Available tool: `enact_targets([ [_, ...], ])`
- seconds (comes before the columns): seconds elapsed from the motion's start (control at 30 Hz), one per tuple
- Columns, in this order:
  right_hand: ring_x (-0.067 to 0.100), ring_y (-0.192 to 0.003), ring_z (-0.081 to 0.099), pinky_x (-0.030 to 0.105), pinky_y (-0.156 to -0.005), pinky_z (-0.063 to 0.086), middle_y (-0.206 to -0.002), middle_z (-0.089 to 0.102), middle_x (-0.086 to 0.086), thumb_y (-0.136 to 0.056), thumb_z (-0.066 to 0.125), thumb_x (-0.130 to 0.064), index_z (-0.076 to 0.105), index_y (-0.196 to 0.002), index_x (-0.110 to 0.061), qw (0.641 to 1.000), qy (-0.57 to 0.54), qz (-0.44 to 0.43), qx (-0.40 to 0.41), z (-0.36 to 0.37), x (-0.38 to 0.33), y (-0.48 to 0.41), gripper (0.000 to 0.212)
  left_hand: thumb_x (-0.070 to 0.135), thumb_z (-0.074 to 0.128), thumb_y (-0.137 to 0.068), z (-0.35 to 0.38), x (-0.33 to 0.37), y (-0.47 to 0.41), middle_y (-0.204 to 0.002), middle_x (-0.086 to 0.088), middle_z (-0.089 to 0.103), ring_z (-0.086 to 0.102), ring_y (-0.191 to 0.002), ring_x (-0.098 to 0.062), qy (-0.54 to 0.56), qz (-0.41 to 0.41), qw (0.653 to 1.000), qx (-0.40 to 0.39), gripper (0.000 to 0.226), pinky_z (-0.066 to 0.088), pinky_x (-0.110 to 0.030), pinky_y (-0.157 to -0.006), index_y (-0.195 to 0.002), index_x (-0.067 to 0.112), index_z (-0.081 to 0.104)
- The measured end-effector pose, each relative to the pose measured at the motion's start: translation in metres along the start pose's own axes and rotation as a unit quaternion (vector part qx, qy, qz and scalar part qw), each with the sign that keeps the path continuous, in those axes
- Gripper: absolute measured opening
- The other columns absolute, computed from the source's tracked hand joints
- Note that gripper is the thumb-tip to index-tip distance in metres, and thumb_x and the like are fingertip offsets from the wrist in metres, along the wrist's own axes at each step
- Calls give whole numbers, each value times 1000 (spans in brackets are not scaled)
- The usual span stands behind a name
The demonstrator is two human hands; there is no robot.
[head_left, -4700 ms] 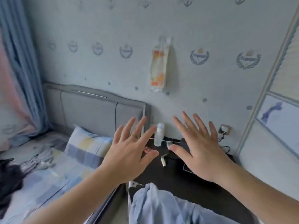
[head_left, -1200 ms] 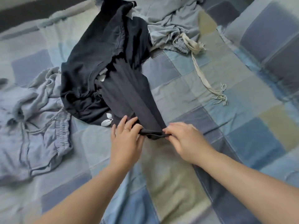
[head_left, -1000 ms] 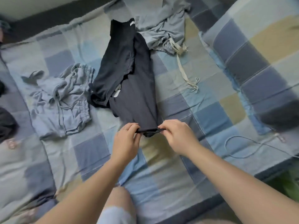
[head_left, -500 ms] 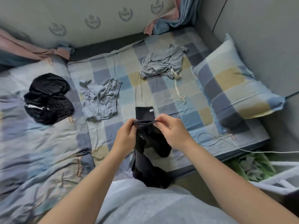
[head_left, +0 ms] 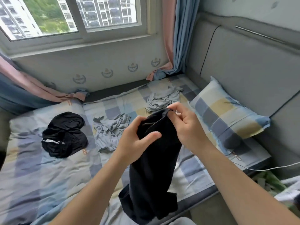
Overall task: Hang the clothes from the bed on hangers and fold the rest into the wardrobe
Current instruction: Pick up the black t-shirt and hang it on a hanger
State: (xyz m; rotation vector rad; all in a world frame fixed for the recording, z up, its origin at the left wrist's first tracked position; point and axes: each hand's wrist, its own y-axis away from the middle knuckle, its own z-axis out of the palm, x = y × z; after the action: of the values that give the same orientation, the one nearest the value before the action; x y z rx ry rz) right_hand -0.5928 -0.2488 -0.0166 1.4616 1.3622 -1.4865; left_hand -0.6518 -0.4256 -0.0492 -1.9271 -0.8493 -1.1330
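A black garment (head_left: 154, 168) hangs in the air in front of me, above the near edge of the bed (head_left: 48, 176). My left hand (head_left: 134, 142) grips its upper left part, thumb on the front of the cloth. My right hand (head_left: 186, 127) pinches its top edge between thumb and fingers. On the checked bed cover lie a crumpled black garment (head_left: 65, 135) at the left, a grey-blue garment (head_left: 110, 132) in the middle and another grey garment (head_left: 164, 98) farther back.
A checked pillow (head_left: 227, 117) leans against the grey padded headboard (head_left: 243, 70) on the right. A white cable (head_left: 267, 168) runs off the bed's right side. Pink and blue curtains (head_left: 175, 38) hang by the window (head_left: 73, 17) behind the bed.
Both hands have lifted the black garment off the bed and raised it higher. My view has tilted up from the bed to the window.
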Motion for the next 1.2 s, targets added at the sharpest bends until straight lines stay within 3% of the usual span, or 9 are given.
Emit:
enact_targets([
  [0.23, 32, -57, 50, 45, -53, 41, -63, 60, 16, -101, 57, -16, 65, -86, -15, 1000, 20, -21, 6, 46, -40, 20, 17, -1, 58, -79, -32, -12, 50, -101, 10, 56, 51, -94, 6, -131, -9, 989, 72, 39, 37, -8, -75, -105, 28, 54],
  [0.37, 31, -52, 34, 50, -46, 28, -60, 46, 22, -100, 59, -17, 63, -83, -15, 998, 63, -25, -19, 60, -49, 19, 18, 0, 62, -84, -60, -22, 63, -105, 8, 58, 53, -93, -3, -168, -56, 976, 124, 30, 38, -7, -75, -104, 22, 61],
  [0.47, 42, -56, 47, 51, -52, 39, -68, 56, 27, -98, 61, -16, 65, -81, -15, 995, 92, -28, -28, 67, -55, 14, 18, 2, 65, -84, -72, -20, 69, -97, 15, 54, 56, -87, -12, -187, -65, 967, 162, 25, 38, -7, -69, -100, 22, 64],
  [0.6, 34, -73, 63, 38, -66, 50, -73, 68, 15, -94, 66, -17, 70, -78, -13, 991, 130, -36, -24, 66, -58, 3, 17, -6, 59, -81, -93, -21, 72, -93, 7, 56, 54, -85, -19, -222, -77, 951, 200, 27, 42, -29, -71, -93, 18, 63],
  [0.7, 17, -65, 62, 25, -65, 49, -72, 68, 11, -94, 67, -15, 71, -75, -15, 989, 138, -53, 3, 59, -62, -8, 19, -9, 56, -80, -110, -25, 72, -95, -1, 57, 54, -88, -23, -229, -120, 940, 222, 27, 43, -35, -73, -93, 14, 62],
  [0.9, 1, -61, 57, 13, -61, 44, -62, 64, -12, -94, 67, -17, 70, -75, -24, 979, 146, -98, 101, 48, -82, -43, 21, 17, 67, -90, -138, -29, 66, -76, 0, 60, 57, -73, -26, -215, -190, 931, 228, 18, 41, -37, -62, -87, 20, 49],
  [1.0, -1, -58, 55, 8, -55, 41, -63, 64, -8, -95, 66, -19, 68, -74, -26, 967, 156, -122, 162, 47, -96, -61, 22, 48, 62, -94, -151, -23, 57, -63, 4, 55, 53, -64, -23, -236, -218, 930, 178, 41, 37, -35, -58, -72, 17, 47],
  [1.13, 2, -54, 53, 12, -49, 41, -69, 66, 2, -95, 65, -23, 69, -78, -19, 963, 195, -100, 159, 48, -101, -83, 18, 46, 58, -99, -160, -7, 45, -76, 0, 66, 63, -72, -21, 30, -252, 959, 125, 46, 47, -33, -73, -86, 3, 66],
  [1.2, 10, -61, 58, 30, -63, 52, -71, 69, 7, -95, 66, -21, 71, -82, -16, 968, 193, -67, 143, 51, -97, -90, 16, 40, 54, -102, -156, 4, 41, -91, -1, 77, 74, -82, -19, 129, -275, 946, 111, 37, 57, -32, -78, -101, 9, 74],
])
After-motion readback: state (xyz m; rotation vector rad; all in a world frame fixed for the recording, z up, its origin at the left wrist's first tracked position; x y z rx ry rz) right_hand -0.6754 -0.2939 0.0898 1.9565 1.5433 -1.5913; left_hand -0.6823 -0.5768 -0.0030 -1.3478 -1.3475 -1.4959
